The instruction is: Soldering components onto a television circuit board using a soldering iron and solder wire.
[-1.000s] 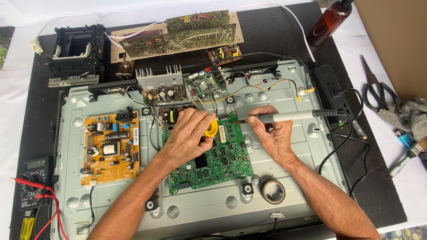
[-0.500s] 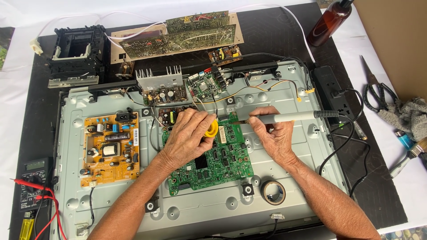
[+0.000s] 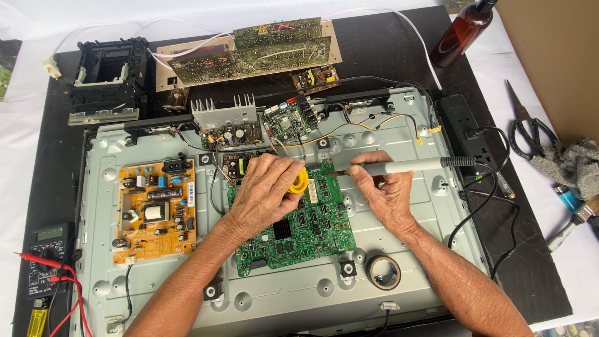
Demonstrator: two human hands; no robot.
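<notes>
Nothing much has moved: the left hand (image 3: 265,193) still grasps the yellow solder spool (image 3: 300,181), the right hand (image 3: 384,190) still grasps the soldering iron (image 3: 405,166) over the green circuit board (image 3: 299,228).

An orange circuit board (image 3: 155,211) sits at the left of the grey metal panel (image 3: 399,125). A roll of tape (image 3: 383,272) lies near the panel's lower edge. A multimeter (image 3: 48,257) with red leads rests at the tabletop's left edge. A brown bottle (image 3: 462,32) stands at the far right corner, with scissors (image 3: 523,125) and a grey rag (image 3: 571,163) along the right edge.
</notes>
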